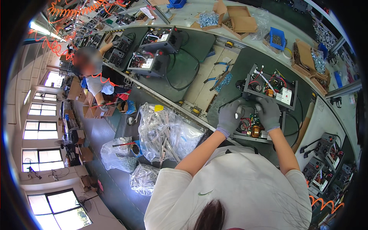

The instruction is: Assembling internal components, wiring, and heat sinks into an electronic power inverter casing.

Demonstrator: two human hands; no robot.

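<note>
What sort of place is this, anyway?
It looks like a factory assembly workshop, probably for electrical equipment: a partly built electrical unit with exposed wiring sits by the person's gloved hands, with blue-handled pliers and a blue bin of small parts nearby.

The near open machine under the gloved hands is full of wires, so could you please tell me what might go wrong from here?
Inside the near machine, red wires lie close to the left hand, which might snag one. The far machine stands open just beyond the right hand, so it could get bumped. A black cord loops at the right and might catch if the near machine were shifted.
</note>
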